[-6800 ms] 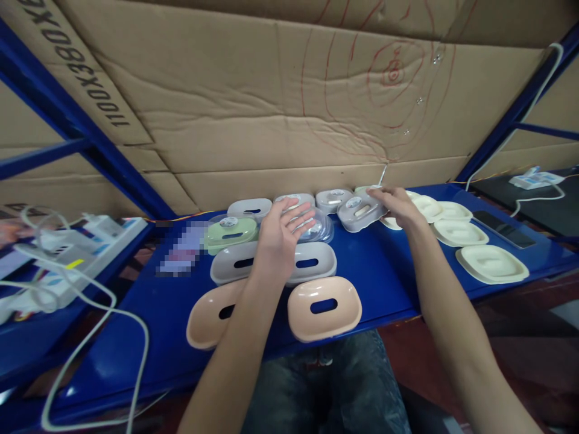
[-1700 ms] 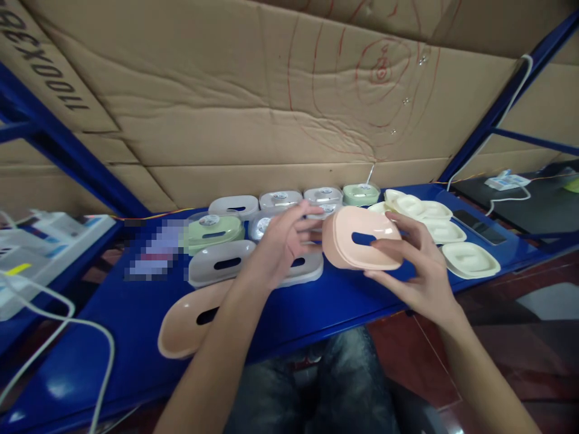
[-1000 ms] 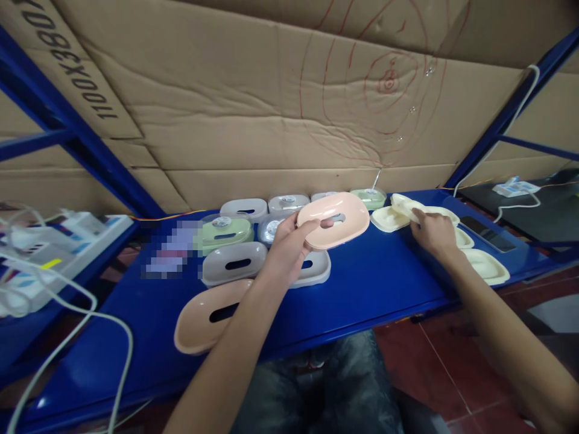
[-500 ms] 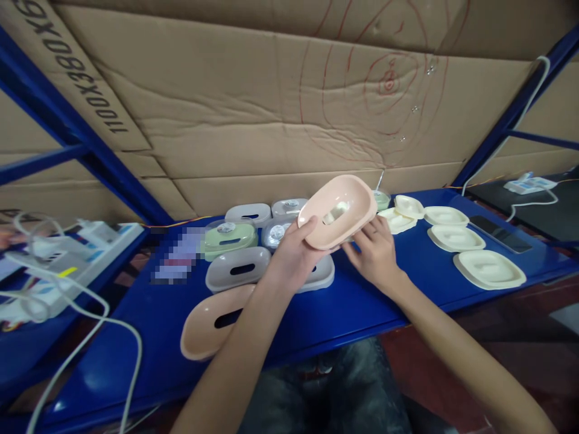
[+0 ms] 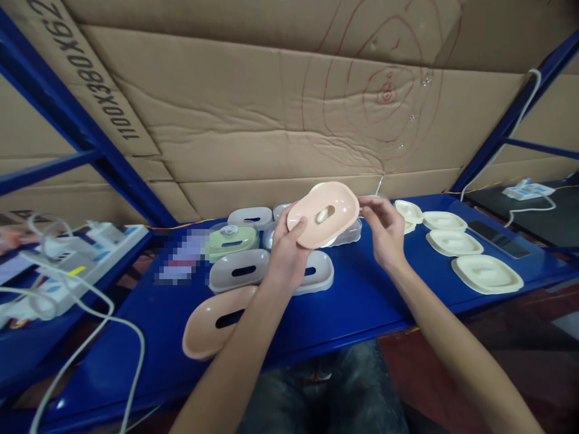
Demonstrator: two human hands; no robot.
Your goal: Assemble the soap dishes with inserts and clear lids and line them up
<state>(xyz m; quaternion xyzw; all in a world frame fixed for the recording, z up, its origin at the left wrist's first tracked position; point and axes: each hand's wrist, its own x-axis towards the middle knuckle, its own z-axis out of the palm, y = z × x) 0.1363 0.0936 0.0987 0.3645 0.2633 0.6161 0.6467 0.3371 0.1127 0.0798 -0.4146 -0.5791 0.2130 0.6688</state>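
In the head view the left hand holds a pink shell up above the blue shelf, fingers curled round its near left edge with the thumb on the face; the shell is tilted toward the camera, and a cream part shows through its oval slot. The right hand is at the shell's right edge, fingers half bent and fingertips touching or just beside the rim; I cannot tell whether it grips anything. Below the left wrist lie two grey shells side by side, the right one partly hidden, and nearer the shelf's front edge another pink one. Behind them sits a green unit under a clear cover, with more grey pieces at the cardboard wall. To the right, well apart from the hands, cream trays lie in a row, and beyond them a dark phone. A white cable loops over the shelf's left end
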